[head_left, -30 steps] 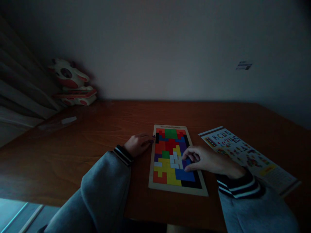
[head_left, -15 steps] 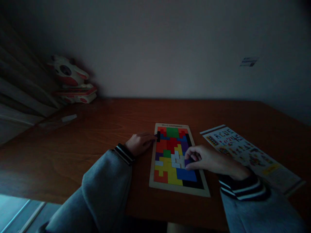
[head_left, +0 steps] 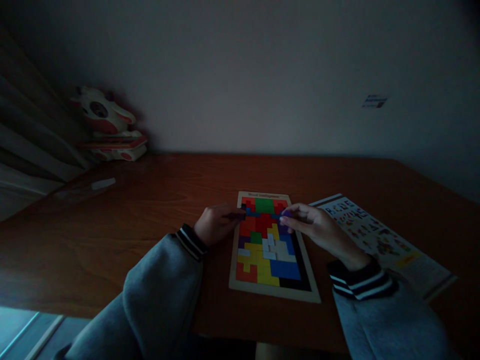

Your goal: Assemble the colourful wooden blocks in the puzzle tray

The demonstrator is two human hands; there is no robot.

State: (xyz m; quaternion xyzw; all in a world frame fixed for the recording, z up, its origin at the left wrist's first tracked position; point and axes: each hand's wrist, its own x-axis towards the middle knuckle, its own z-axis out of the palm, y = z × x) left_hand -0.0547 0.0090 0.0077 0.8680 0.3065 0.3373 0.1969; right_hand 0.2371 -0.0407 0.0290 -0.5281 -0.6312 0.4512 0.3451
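Note:
A wooden puzzle board (head_left: 275, 295) with a pale frame lies on the table, filled with coloured block pieces: red, green, yellow, blue, white and orange. Dark gaps show at its upper left and along its right and lower right sides. My right hand (head_left: 318, 226) pinches a purple puzzle piece (head_left: 287, 213) over the board's upper right part. At the left edge, my left hand (head_left: 216, 222) is closed, thumb and fingers together on a small dark purple puzzle piece (head_left: 240, 216), whose shape is mostly hidden.
A printed pattern sheet (head_left: 405, 260) lies right of the board, partly behind my right forearm. A red and white cow-shaped toy (head_left: 112, 127) stands at the back left of the brown table (head_left: 168, 185). A whitish strip (head_left: 104, 183) lies near the left edge, by the curtain.
My right hand has lifted a purple piece from the board's middle right and carried it up toward the upper right. My left hand has barely shifted.

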